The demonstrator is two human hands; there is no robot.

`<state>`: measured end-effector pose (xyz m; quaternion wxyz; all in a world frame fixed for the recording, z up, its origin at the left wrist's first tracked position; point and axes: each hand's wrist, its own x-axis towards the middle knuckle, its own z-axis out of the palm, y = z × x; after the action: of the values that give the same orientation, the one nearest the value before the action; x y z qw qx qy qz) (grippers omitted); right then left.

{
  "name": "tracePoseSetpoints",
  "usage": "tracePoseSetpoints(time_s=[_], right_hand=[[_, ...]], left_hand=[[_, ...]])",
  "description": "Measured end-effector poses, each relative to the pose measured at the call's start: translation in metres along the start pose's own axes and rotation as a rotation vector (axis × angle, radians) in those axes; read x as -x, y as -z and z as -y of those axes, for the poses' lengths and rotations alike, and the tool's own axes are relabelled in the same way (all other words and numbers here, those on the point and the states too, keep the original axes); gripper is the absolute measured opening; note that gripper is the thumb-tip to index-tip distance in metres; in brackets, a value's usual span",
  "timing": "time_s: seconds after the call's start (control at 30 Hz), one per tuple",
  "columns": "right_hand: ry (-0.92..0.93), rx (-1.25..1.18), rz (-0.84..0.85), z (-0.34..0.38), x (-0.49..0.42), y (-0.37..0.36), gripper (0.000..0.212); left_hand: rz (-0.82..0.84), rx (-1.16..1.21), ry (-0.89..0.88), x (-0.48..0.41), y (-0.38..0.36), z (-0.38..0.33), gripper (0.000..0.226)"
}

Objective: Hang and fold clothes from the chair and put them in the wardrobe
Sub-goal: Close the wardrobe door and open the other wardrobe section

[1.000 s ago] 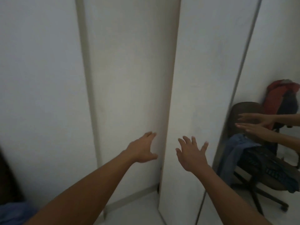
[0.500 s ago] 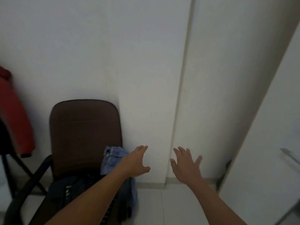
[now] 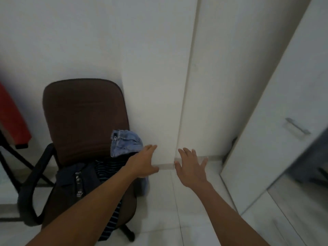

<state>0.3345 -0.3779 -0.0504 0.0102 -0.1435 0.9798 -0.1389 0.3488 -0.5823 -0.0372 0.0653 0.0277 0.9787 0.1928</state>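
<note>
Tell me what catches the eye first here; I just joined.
Two open, empty hands reach forward at centre, left hand over the edge of a brown chair, right hand toward white panels. The chair, at lower left, is piled with blue denim above dark garments. A white wardrobe door with a metal handle stands at right.
</note>
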Motion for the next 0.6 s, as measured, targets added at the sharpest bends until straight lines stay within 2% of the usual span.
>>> tracePoseSetpoints(time_s=[0.27, 0.6], right_hand=[[-0.326, 0.000, -0.087, -0.127, 0.109, 0.035, 0.053], [-0.787, 0.002, -0.207, -0.304, 0.359, 0.093, 0.053]], left_hand=[[0.065, -0.062, -0.263, -0.010, -0.065, -0.148, 0.096], [0.272, -0.173, -0.680, 0.071, -0.177, -0.400, 0.096]])
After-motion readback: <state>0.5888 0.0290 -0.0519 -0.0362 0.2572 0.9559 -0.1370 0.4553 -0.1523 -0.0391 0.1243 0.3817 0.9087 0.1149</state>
